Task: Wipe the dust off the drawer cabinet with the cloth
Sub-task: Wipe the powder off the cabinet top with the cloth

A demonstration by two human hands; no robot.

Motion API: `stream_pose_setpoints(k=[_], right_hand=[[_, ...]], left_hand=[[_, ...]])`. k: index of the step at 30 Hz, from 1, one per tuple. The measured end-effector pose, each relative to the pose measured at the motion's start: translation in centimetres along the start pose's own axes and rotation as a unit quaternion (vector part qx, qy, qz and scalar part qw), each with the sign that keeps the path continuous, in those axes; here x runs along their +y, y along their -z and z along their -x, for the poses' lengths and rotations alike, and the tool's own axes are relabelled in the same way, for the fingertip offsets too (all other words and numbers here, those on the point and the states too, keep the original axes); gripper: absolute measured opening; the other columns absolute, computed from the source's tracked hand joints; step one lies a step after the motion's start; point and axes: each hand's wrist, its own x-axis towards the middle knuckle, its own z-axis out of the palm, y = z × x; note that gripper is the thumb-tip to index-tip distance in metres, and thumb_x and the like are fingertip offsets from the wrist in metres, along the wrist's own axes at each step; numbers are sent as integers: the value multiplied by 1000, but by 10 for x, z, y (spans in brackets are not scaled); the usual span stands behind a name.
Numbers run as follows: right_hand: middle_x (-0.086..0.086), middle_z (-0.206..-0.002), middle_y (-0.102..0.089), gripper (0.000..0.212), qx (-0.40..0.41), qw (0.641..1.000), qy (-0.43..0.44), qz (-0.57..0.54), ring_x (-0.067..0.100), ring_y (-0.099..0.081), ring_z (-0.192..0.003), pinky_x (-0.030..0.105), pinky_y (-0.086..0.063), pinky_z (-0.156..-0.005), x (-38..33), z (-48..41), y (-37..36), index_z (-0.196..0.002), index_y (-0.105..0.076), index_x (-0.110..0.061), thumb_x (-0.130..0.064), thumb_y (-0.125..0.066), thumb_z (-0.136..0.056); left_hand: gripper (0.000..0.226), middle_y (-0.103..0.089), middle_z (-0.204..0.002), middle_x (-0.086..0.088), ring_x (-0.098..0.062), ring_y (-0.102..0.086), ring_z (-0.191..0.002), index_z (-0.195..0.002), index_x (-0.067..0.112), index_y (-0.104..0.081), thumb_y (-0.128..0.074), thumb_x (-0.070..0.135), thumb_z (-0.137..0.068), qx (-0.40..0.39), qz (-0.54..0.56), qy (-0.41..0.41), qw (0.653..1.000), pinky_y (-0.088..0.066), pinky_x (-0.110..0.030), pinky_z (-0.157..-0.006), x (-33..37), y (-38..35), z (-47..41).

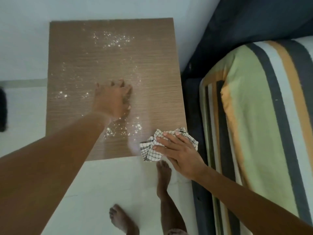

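Note:
The brown wood-grain top of the drawer cabinet (157,68) fills the middle of the view. White dust (113,40) lies scattered in patches at the back, the left and the front middle. My left hand (112,99) rests palm down on the middle of the top, fingers spread, holding nothing. A crumpled white cloth with a dark check (149,149) sits at the front right corner. My right hand (177,150) presses flat on it, fingers over the cloth.
A bed with a striped green, orange and grey sheet (254,116) stands close on the right, on a dark frame (193,102). My bare feet (122,217) stand on the white tiled floor in front. A dark object (3,109) sits at the left edge.

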Motion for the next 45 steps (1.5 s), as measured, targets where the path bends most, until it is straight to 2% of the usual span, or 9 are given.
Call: stream_pose_setpoints(k=[4, 10, 14, 19, 22, 27, 32, 37, 45], right_hand=[[-4, -141, -60, 52, 75, 996, 11, -42, 17, -50, -138, 42, -43, -113, -26, 19, -14, -128, -69, -21, 7, -67, -83], [5, -134, -66, 35, 173, 964, -108, -172, 14, -66, -118, 23, -55, -97, -73, -15, 19, -124, -72, -12, -7, -49, -97], [3, -125, -71, 29, 204, 944, -141, -217, 11, -68, -113, 27, -57, -95, -66, -67, 61, -121, -72, -10, -2, -57, -98], [2, -107, -77, 28, 222, 939, -159, -210, 11, -71, -86, 20, -57, -75, -11, -167, 120, -125, -71, -15, -10, -58, -100], [5, -88, -77, 29, 225, 948, -165, -154, 19, -63, -65, 31, -53, -63, 43, -241, 144, -128, -69, -19, -18, -57, -101], [-1, -123, -72, 32, 256, 940, -195, -116, 13, -66, -113, 29, -48, -106, 119, -344, 155, -129, -70, -23, -23, -56, -100], [7, -134, -52, 41, 169, 968, -181, -35, 22, -53, -121, 37, -45, -105, 136, -386, 120, -139, -57, -40, -47, -46, -101], [-5, -161, -35, 51, 58, 994, -47, 79, 26, -32, -142, 46, -29, -115, 122, -403, 112, -156, -33, -33, -45, -27, -106], [-6, -165, -26, 51, 3, 996, -10, 93, 22, -19, -154, 44, -15, -125, 64, -296, 69, -158, -25, -35, -46, -21, -108]], left_hand=[[45, -48, -148, 3, -31, -40, -138, -132, 33, -59, -65, 45, -89, -4, -2, -16, 1000, -11, -64, -115, -4, -9, 41], [40, -51, -145, 0, -33, -43, -135, -125, 28, -64, -66, 46, -89, 2, 52, -1, 999, -24, -56, -112, -18, -9, 63], [15, -64, -118, 1, -34, -57, -116, -95, 28, -61, -68, 40, -89, 14, 59, 16, 998, -39, -58, -105, -33, -4, 50], [36, -68, -125, 1, -29, -64, -113, -125, 34, -67, -71, 25, -90, -5, 43, 72, 996, -47, -39, -100, -40, 10, 23], [26, -72, -118, 2, -23, -67, -105, -116, 33, -73, -67, 24, -93, 4, 20, 89, 996, -48, -29, -83, -42, 8, 11], [29, -71, -117, 10, -12, -65, -97, -116, 34, -73, -72, 27, -88, 10, 71, 102, 992, -47, -24, -82, -49, 0, 6], [48, -62, -134, 12, -13, -60, -116, -138, 44, -53, -65, 39, -92, -36, -18, 52, 998, -34, -39, -109, -57, -10, 5], [45, -53, -143, 20, -13, -55, -125, -138, 48, -50, -60, 40, -94, -50, -1, 66, 997, -20, -49, -118, -54, -2, 8], [53, -36, -156, 15, -17, -42, -141, -144, 48, -39, -58, 42, -95, -61, 19, 49, 997, -5, -56, -121, -59, -4, 14]])
